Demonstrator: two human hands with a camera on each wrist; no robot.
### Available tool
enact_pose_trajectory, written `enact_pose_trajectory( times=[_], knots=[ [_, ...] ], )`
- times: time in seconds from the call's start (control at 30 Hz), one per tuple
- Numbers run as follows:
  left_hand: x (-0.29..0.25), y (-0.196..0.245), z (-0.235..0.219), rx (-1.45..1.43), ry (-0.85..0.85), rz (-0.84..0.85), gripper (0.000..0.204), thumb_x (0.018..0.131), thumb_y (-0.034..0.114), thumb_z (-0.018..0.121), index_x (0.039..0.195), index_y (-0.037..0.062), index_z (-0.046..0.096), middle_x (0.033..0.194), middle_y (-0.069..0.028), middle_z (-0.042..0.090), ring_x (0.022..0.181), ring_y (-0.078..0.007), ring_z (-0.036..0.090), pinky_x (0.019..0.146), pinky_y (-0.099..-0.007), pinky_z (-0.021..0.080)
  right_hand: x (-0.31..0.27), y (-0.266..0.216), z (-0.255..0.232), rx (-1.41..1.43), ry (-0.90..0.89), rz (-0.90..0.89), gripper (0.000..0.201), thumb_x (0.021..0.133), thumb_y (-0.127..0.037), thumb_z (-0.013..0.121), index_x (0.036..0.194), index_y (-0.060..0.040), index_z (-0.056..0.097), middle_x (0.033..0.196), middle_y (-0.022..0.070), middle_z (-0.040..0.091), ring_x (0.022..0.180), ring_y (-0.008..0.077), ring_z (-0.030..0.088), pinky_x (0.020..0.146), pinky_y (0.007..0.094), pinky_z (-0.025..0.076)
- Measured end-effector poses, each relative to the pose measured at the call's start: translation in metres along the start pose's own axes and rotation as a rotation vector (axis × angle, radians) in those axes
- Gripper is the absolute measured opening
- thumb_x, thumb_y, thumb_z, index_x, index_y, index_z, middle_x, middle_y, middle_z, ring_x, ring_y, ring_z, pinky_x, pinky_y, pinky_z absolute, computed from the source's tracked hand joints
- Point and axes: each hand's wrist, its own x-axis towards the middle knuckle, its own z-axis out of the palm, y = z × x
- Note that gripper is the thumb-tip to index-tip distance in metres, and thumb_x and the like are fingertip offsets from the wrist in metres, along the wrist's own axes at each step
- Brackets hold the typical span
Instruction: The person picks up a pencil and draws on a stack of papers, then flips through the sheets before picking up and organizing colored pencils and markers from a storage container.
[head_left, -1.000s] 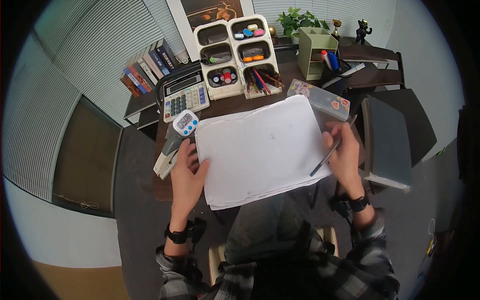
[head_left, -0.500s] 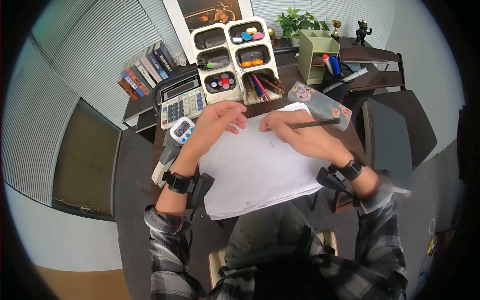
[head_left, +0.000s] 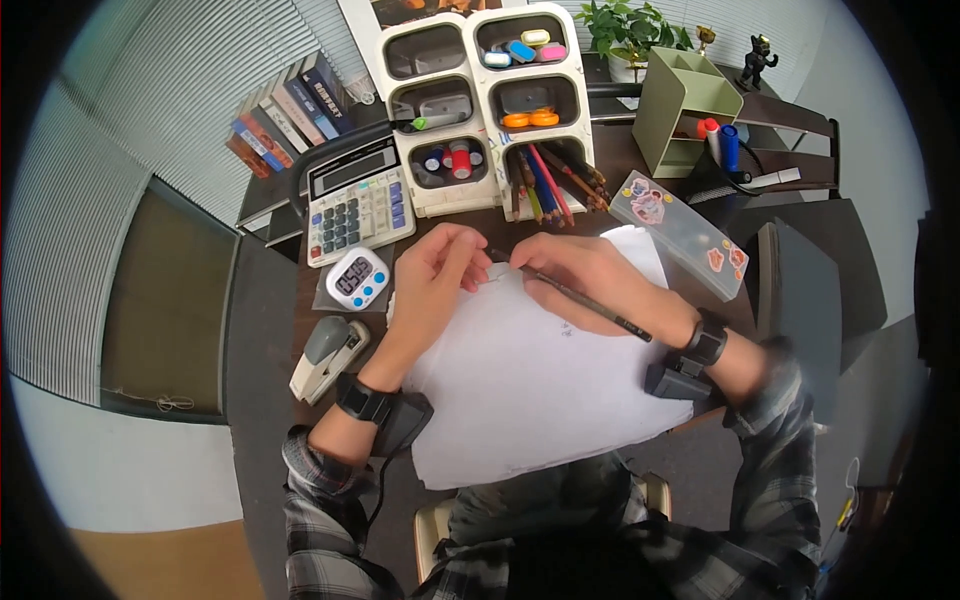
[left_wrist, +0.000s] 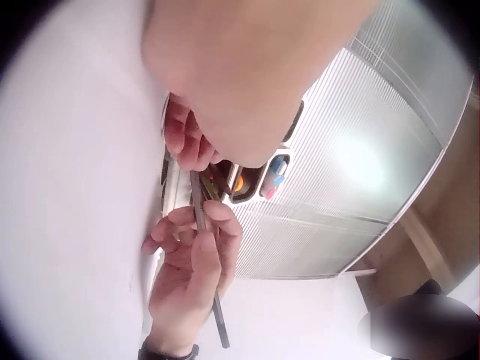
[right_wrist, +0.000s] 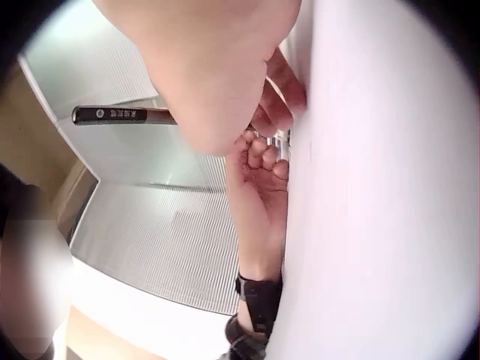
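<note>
In the head view the right hand [head_left: 600, 285] holds a dark pencil [head_left: 592, 302] between thumb and fingers, its rear end slanting down to the right. The left hand [head_left: 437, 280], fingers curled, meets the pencil's front end and appears to pinch it; the tip is hidden there. Both hands are over the upper part of a stack of white paper [head_left: 530, 400] bearing faint small marks. In the left wrist view, the pencil [left_wrist: 219, 319] runs from the right hand [left_wrist: 187, 277] up to the left fingers [left_wrist: 191, 142].
Behind the paper stands a white organizer [head_left: 483, 130] with erasers and colored pencils. A calculator [head_left: 360, 215], a timer [head_left: 357, 278] and a stapler [head_left: 328, 355] lie on the left. To the right are a clear stickered case [head_left: 685, 235], a green holder [head_left: 690, 110] and a pen cup [head_left: 715, 190].
Both hands have moved from the paper's sides to its upper part and come together at the pencil's front end. The pencil has turned, and the head view has shifted closer to the desk.
</note>
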Motion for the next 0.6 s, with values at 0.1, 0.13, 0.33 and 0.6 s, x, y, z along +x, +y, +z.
enact_pose_trajectory(
  times=[0.1,0.13,0.33,0.6],
  knots=[
    [-0.009,0.009,0.005,-0.002,-0.013,0.017,0.02,0.103,0.017,0.055,0.101,-0.0012,0.063,0.082,-0.0052,0.068,0.071,-0.009,0.062,0.064,-0.023,0.05,-0.005,-0.003,-0.003,0.092,-0.019,0.156,0.013,0.092,-0.009,0.065,0.1,-0.0052,0.056,0.073,0.0107,0.06,0.061,0.0255,0.06,0.057,0.0359,0.048],
    [-0.012,0.011,0.007,-0.009,-0.023,0.034,0.018,0.103,0.015,0.055,0.1,-0.001,0.063,0.081,-0.0053,0.068,0.071,-0.0087,0.062,0.063,-0.023,0.05,-0.007,-0.002,-0.004,0.082,-0.013,0.172,0.013,0.092,-0.009,0.065,0.1,-0.0052,0.056,0.073,0.0107,0.06,0.061,0.0255,0.06,0.057,0.0359,0.048],
    [-0.02,0.023,0.012,0.025,-0.223,-0.063,0.019,0.101,0.016,0.06,0.095,-0.0009,0.064,0.078,-0.0042,0.068,0.069,-0.008,0.062,0.061,-0.0228,0.05,-0.005,-0.002,-0.004,0.037,-0.035,0.056,0.015,0.09,-0.007,0.064,0.102,-0.0042,0.057,0.081,0.0131,0.062,0.064,0.0294,0.061,0.06,0.0372,0.05],
    [-0.022,0.015,0.015,-0.015,-0.39,-0.104,0.026,0.103,0.018,0.054,0.086,-0.0004,0.061,0.076,-0.0045,0.066,0.066,-0.01,0.061,0.061,-0.0254,0.05,0.01,-0.003,0.008,-0.12,-0.036,-0.062,0.027,0.084,-0.005,0.068,0.109,-0.0041,0.058,0.094,0.0142,0.064,0.081,0.0364,0.065,0.067,0.043,0.052]
  ],
)
